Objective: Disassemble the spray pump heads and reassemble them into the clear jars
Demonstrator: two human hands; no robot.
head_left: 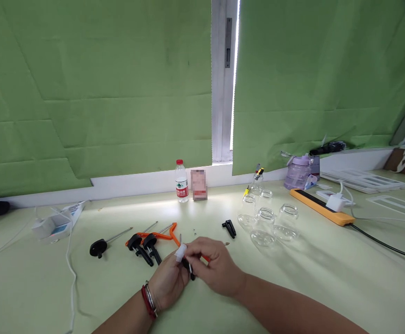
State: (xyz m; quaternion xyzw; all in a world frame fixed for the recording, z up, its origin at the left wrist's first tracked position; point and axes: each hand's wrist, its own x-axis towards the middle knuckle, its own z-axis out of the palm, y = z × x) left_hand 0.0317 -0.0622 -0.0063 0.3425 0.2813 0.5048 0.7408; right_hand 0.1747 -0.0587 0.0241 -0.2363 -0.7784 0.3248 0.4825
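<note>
My left hand [169, 283] is closed near the table's front, with a small translucent white piece [180, 253] at its thumb and fingertips. A black part [192, 277] with a thin metal rod pokes out from between my hands; its full shape is hidden. Thumb and forefinger of my right hand [219, 266] pinch at the edge of the white piece. Just beyond my left hand lie two black-handled parts [149, 242] and a bent orange piece [163, 235]. Farther left rests a round black knob with a metal shaft [98, 248]. Some orange also shows behind my right fingers.
Several clear glass jars [265, 227] stand to the right, with two short black parts [229, 228] nearby. Behind are a water bottle [182, 183] and a box [198, 184]. An orange power strip [322, 206] and purple jug [298, 171] sit farther right. A white cable [70, 269] runs down the left.
</note>
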